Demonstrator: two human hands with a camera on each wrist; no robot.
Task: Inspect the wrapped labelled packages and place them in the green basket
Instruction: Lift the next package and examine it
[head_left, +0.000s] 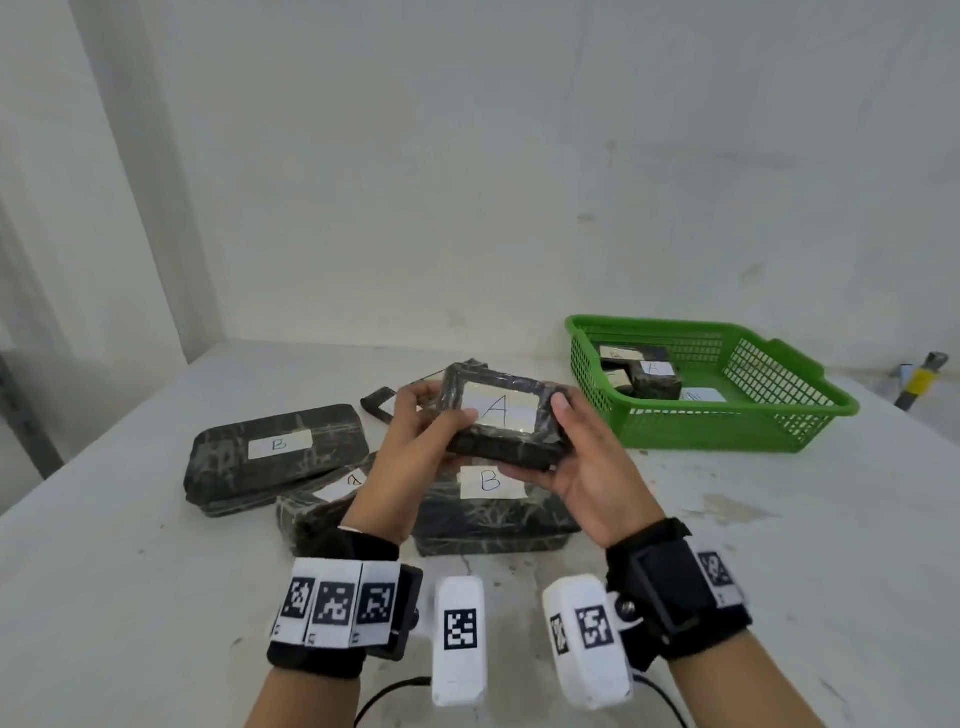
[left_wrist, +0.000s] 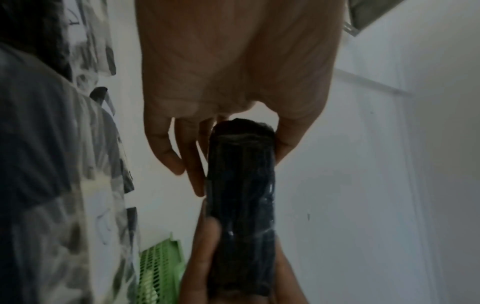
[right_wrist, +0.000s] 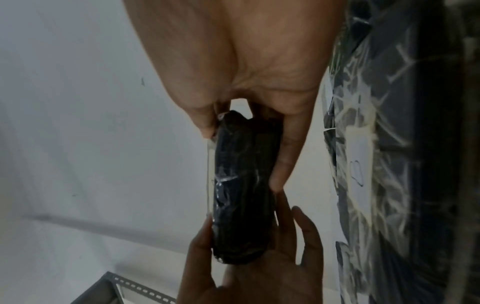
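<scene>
A black wrapped package (head_left: 506, 415) with a white label reading A is held above the table, label up. My left hand (head_left: 441, 410) pinches its left end, thumb on top. My right hand (head_left: 563, 431) grips its right end, thumb on top and fingers underneath. Both wrist views show the package edge-on (left_wrist: 241, 185) (right_wrist: 241, 185) between the two hands. The green basket (head_left: 727, 413) stands at the back right and holds several labelled packages (head_left: 652, 376). It is apart from my hands.
More wrapped packages lie on the white table below my hands: one labelled B (head_left: 275, 452) at left, a small one labelled A (head_left: 322, 499), a large one labelled B (head_left: 488, 509), and another (head_left: 379, 402) behind. A yellow-banded tool (head_left: 919, 382) lies far right. A wall stands close behind.
</scene>
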